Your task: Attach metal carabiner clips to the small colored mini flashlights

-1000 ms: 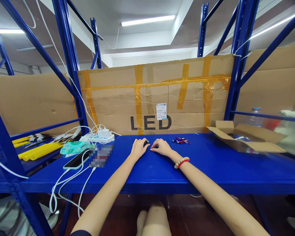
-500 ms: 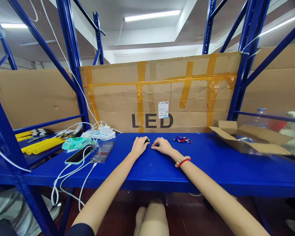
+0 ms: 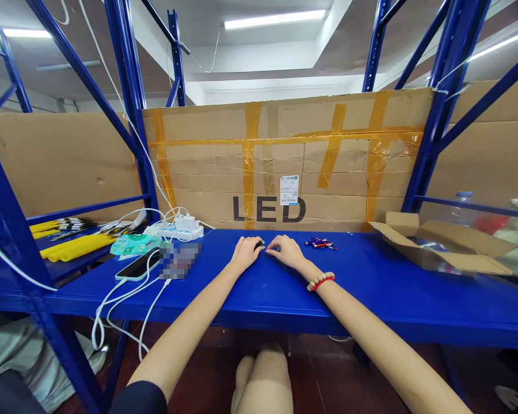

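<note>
Over the middle of the blue shelf top, my left hand point(image 3: 245, 253) is closed, its fingers curled round a small dark item that mostly hides behind them. My right hand point(image 3: 285, 252), with a bead bracelet and a red band at the wrist, faces it with bent fingers pinched on another small dark thing. The fingertips of both hands are close together. Just to the right of my right hand lies a small pile of red and purple pieces point(image 3: 322, 244).
An open cardboard box point(image 3: 440, 264) stands at the right. On the left are a phone point(image 3: 138, 267), a green packet point(image 3: 132, 245), a white power strip point(image 3: 179, 231), cables and yellow rolls point(image 3: 75, 246). Cardboard point(image 3: 211, 172) backs the shelf, between blue posts.
My hands have come slightly closer together, and a small dark thing now shows in my right fingers. The view has shifted a little.
</note>
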